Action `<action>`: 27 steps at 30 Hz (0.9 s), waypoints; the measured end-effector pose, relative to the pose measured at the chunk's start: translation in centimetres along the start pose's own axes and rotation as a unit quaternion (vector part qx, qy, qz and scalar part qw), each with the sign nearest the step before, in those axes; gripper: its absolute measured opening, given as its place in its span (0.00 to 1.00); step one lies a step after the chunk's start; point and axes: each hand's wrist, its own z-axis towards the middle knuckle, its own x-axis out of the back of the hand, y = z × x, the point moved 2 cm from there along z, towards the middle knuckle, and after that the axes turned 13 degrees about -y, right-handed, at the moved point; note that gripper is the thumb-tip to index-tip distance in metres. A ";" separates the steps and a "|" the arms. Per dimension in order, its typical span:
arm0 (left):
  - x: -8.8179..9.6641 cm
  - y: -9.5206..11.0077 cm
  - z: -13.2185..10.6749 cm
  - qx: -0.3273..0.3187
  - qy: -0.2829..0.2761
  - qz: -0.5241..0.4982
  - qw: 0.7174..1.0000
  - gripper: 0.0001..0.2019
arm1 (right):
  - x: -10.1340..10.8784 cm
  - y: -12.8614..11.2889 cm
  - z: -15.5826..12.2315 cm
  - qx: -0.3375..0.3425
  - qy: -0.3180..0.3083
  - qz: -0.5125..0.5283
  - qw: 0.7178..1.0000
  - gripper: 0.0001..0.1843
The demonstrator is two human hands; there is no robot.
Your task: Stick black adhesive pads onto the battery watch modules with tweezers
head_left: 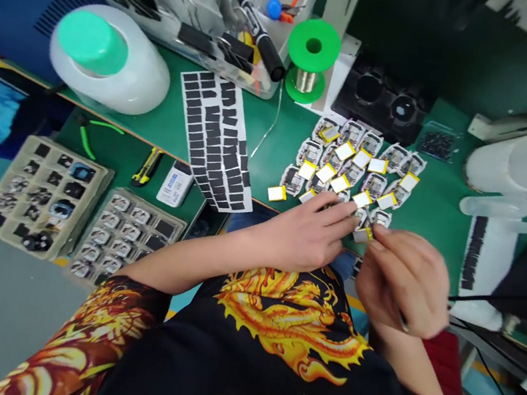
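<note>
Rows of small watch-like housings (310, 153) with circuit parts lie on the green bench mat, several bearing silver-white battery cells (345, 150) with yellow edges. My left hand (305, 235) lies over the front rows, fingers stretched out and fingertips touching the housings. Just to its right, my right hand (405, 275) is closed in a pinch beside the frontmost housing (380, 220). A small dark end shows below its palm, but what it grips is mostly hidden. Near the fingertips of both hands sits a battery cell (362, 234).
A sheet of black stickers (217, 142) lies left of the housings. Behind stand a green solder spool (313, 47) and a black fixture (381, 99). A white bottle (136, 78) is at left, above part trays (44, 194). At right are a white cup (506, 164) and black cables (489, 299).
</note>
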 end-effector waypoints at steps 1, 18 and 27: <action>0.1 0.1 -0.5 -0.001 0.018 -0.006 1.000 0.08 | -0.3 -0.1 0.3 0.012 0.003 -0.027 1.000 0.39; 0.7 1.9 -5.2 0.042 0.137 -0.127 0.982 0.10 | 0.2 0.3 -0.4 -0.077 0.030 -0.053 0.995 0.25; 0.4 0.5 -1.6 0.002 0.079 -0.081 0.994 0.09 | -0.5 0.7 -1.5 -0.094 -0.009 -0.023 0.995 0.23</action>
